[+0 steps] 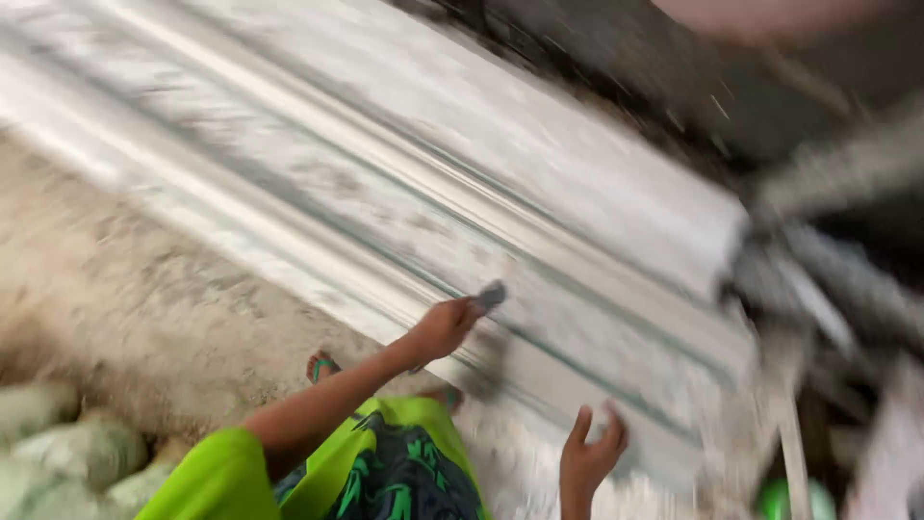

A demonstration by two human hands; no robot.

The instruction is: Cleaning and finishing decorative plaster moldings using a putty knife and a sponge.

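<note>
— What is the left hand (441, 329) doing?
— It pinches a small dark grey pad (492, 295) against the long, pale grey ribbed stone moulding (539, 231).
— And the right hand (589, 455)?
— Fingers spread, palm laid on the moulding's near edge, above dusty concrete floor (125, 289).

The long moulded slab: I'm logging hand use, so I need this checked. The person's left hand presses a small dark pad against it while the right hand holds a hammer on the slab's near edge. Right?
Not quite. In the head view the right hand holds no hammer; it rests open and empty at the near edge of the slab. The left hand does press a small dark pad against it.
</note>
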